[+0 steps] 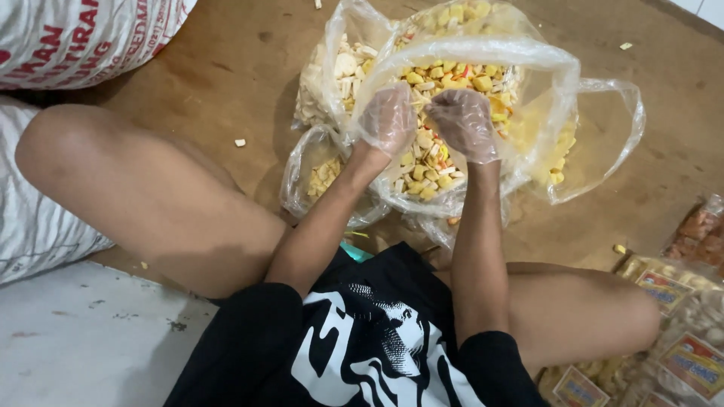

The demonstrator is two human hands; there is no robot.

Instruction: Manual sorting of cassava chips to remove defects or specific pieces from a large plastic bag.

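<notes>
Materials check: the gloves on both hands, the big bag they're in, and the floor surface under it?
Gloves on left hand and right hand: thin clear plastic film, loose and wrinkled, skin showing through. Big bag: soft transparent plastic, glossy, with a rolled rim and creases; its snack pieces show through. Floor surface: looks like brown wooden board, matte, stained; can't be sure.

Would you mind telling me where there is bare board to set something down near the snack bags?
Free: board between the printed sack and clear bags; also beyond the bags, top right. Crowded: around both gloved hands and by the labelled packets.
</notes>
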